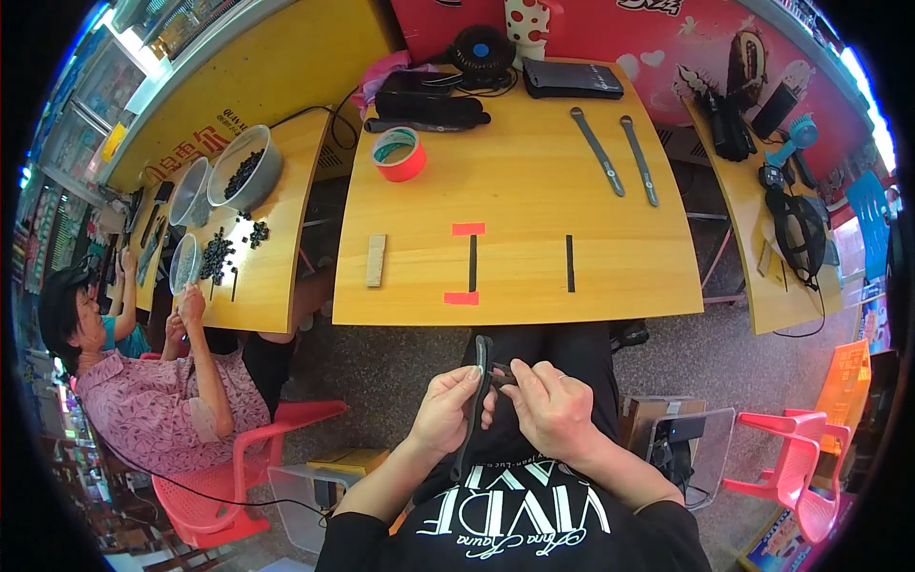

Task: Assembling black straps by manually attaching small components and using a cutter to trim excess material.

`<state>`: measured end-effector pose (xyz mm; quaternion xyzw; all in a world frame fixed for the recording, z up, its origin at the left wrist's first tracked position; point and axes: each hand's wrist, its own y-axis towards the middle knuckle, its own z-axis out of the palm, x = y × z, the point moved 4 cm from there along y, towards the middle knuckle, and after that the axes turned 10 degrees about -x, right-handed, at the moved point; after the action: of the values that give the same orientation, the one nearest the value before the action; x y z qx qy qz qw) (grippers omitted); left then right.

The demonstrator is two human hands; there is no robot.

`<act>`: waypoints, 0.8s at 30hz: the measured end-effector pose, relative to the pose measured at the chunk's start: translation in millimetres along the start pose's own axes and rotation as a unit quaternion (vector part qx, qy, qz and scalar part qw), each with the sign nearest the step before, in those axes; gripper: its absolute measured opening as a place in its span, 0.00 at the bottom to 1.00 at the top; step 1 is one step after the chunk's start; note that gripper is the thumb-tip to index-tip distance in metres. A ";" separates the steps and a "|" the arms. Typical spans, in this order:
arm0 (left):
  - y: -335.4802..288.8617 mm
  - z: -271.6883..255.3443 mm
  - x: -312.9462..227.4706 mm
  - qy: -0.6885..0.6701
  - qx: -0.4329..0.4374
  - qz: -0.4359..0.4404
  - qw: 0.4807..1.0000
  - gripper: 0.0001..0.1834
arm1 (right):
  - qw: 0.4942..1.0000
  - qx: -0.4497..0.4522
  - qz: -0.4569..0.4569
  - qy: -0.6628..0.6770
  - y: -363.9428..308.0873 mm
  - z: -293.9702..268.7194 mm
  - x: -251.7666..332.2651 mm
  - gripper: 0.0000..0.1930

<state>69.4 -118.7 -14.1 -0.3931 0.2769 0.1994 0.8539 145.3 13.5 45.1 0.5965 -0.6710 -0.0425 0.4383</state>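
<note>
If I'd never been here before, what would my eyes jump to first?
Probably the bright red tape roll, toward the far left of the wooden table. Next, in front of its near edge, the left hand holds a dark strap, and the right hand pinches a small dark piece. At the back, a red-spotted white container stands beside a black fan.

Small workshop, wooden worktable [534,200], clear tubs [274,173], loose black parts [217,254], seated co-worker [162,405]
</note>
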 end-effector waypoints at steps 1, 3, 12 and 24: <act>-0.1 0.1 0.5 -0.001 0.000 0.000 1.000 0.16 | 1.000 0.000 0.001 0.001 1.0 -0.2 0.1 0.20; -0.3 -1.0 1.2 0.000 -0.002 0.000 1.000 0.16 | 1.000 0.011 -0.021 -0.018 2.4 -0.2 2.1 0.20; 0.1 -5.1 4.5 0.010 -0.022 0.000 1.000 0.15 | 0.999 0.021 -0.032 -0.037 -0.8 4.6 2.4 0.19; 0.3 -4.2 3.9 0.011 -0.024 0.005 1.000 0.15 | 0.998 0.026 -0.029 -0.045 -0.6 4.8 2.7 0.20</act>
<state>70.9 -121.4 -19.0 -0.4138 0.2834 0.2058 0.8403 142.9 8.8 43.3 0.6240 -0.6735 -0.0646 0.3909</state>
